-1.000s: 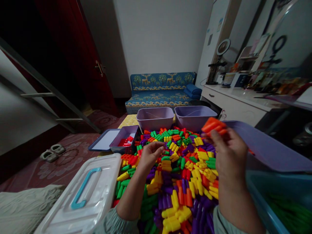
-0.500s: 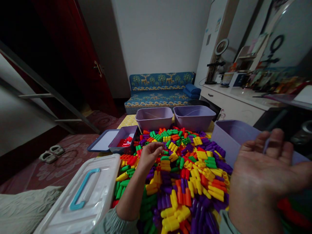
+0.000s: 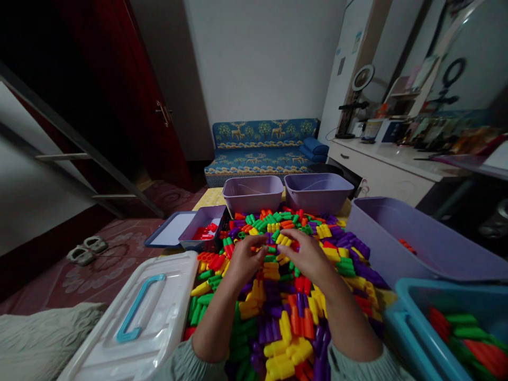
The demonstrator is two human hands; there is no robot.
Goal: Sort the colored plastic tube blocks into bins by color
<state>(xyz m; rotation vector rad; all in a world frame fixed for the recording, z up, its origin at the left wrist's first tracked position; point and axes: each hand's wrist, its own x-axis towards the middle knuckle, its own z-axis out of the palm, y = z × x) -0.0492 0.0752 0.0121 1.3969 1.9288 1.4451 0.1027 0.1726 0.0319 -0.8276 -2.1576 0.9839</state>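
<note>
A heap of coloured plastic tube blocks (image 3: 293,296), red, orange, yellow, green and purple, covers the table in front of me. My left hand (image 3: 244,257) rests on the heap with its fingers curled near some green and yellow pieces; what it holds, if anything, is hidden. My right hand (image 3: 307,255) hovers close beside it over the middle of the heap, fingers bent downward toward a yellow piece. The two hands nearly touch at the fingertips. A large purple tub (image 3: 416,248) at my right holds a few orange-red pieces.
Two purple tubs (image 3: 254,193) (image 3: 317,190) stand behind the heap. A small purple tray with red pieces (image 3: 202,228) sits at the left. A white lidded box with a blue handle (image 3: 138,317) lies front left. A blue bin (image 3: 444,328) with green and red pieces is front right.
My right hand held orange blocks a second ago, swung out right over the large purple tub with its palm open, and has now come back empty to the heap beside my left hand.
</note>
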